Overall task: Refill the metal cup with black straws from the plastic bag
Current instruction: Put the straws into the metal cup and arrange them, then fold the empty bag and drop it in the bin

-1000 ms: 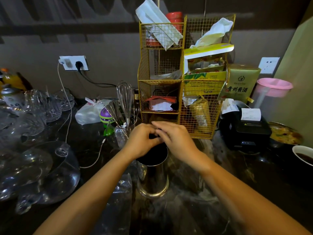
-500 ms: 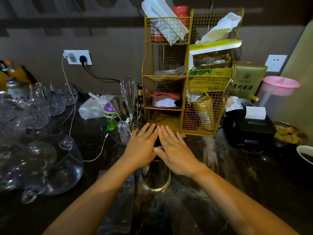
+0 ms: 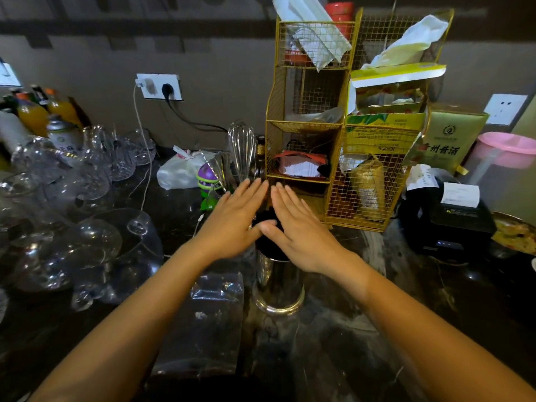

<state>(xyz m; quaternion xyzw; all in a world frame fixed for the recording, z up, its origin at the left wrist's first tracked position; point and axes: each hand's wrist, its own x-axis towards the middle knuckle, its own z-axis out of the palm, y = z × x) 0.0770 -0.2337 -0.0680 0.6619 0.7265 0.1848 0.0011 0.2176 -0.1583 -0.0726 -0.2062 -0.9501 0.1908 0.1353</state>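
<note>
Metal cup (image 3: 278,288) mouth hidden under flat, spread-fingered left hand (image 3: 232,220), right hand (image 3: 298,230); straws (image 3: 265,220) barely visible.

Straws (image 3: 265,227) in cup (image 3: 278,285); bag (image 3: 208,320) just left of cup; rack (image 3: 342,140) behind; glasses (image 3: 72,227) far left.

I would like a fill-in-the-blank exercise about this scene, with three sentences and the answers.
1. The shiny metal cup holds straws of ____ colour.
2. Both hands, left hand and right hand, lie ____ with fingers spread above the cup.
3. The clear plastic bag lies to the ____ of the cup.

Answers: black; flat; left
</note>
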